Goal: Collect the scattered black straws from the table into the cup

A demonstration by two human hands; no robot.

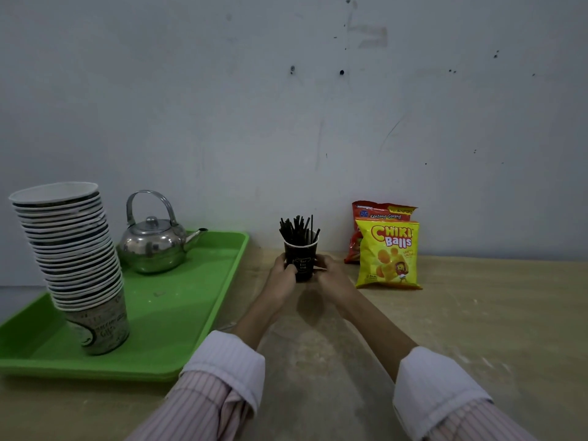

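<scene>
1. The black cup [299,261], full of black straws [297,229], is near the table's [477,313] back edge.
2. The left hand [282,274] and right hand [330,273] clasp its sides, fingers curled round it.
3. It looks top-heavy, so keep it upright and let go gently, one hand at a time.

A green tray [178,308] at the left edge of the bench [477,329] carries stacked paper cups [73,246] and a steel kettle [152,246]; a yellow snack bag [388,253] fronts a red snack bag [381,211] by the back edge

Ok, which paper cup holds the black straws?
The single black paper cup held between the left hand and right hand, not the patterned cup stack on the green tray.
</scene>
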